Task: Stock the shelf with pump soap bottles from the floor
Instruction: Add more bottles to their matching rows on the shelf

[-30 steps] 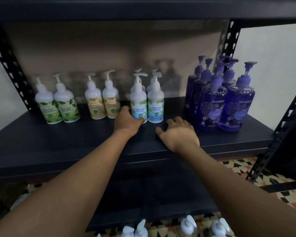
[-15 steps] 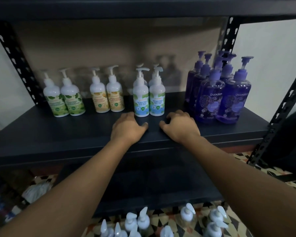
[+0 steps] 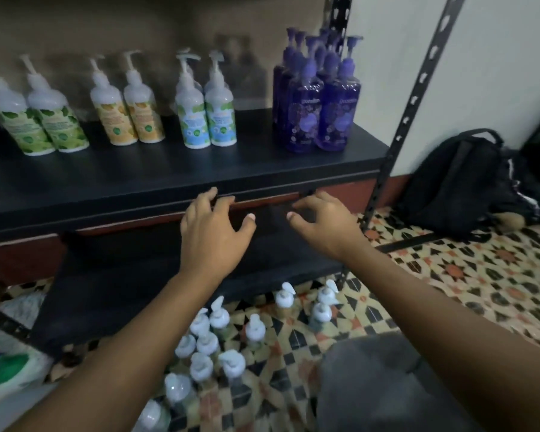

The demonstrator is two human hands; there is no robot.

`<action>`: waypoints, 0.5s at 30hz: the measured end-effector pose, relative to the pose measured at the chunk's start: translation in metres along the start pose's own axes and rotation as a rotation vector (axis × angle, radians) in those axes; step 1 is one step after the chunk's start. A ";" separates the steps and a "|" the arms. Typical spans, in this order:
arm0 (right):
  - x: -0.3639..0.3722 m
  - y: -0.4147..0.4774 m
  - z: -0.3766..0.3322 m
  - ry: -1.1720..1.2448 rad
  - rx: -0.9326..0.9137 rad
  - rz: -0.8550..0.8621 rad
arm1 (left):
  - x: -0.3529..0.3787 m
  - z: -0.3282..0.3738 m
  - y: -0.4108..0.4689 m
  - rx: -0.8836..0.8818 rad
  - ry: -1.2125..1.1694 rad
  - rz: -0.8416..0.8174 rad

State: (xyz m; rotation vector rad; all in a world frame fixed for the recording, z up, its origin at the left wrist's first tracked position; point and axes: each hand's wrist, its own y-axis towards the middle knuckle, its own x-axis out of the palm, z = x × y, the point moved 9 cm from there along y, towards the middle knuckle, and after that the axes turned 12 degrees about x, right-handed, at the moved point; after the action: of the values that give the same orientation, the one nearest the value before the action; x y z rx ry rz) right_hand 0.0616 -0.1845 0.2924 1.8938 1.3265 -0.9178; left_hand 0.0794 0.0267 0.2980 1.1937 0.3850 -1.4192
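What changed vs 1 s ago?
The left hand and right hand pulled back off the top of the shelf to its front edge, both empty. All the shelf bottles stayed in place, and the floor bottles are untouched.

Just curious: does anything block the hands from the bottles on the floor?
Nothing visible does. The left hand and right hand hover empty, and the floor bottles stand uncovered below them.

L hand (image 3: 214, 236) empty, fingers loose | R hand (image 3: 323, 227) same
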 end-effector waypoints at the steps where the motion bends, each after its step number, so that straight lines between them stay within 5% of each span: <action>1: 0.003 -0.008 0.021 0.017 0.057 -0.013 | 0.015 0.009 -0.009 -0.001 -0.062 -0.018; 6: 0.053 -0.056 0.135 0.231 0.480 -0.098 | 0.129 0.025 -0.058 -0.205 -0.374 -0.255; 15: 0.213 -0.108 0.278 0.329 0.959 -0.299 | 0.294 -0.024 -0.117 -0.571 -0.455 -0.414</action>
State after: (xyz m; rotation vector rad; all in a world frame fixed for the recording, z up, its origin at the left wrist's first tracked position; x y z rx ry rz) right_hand -0.0391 -0.2731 -0.0491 2.6821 1.5321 -1.6595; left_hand 0.0469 -0.0827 0.0017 0.3206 0.6827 -1.7230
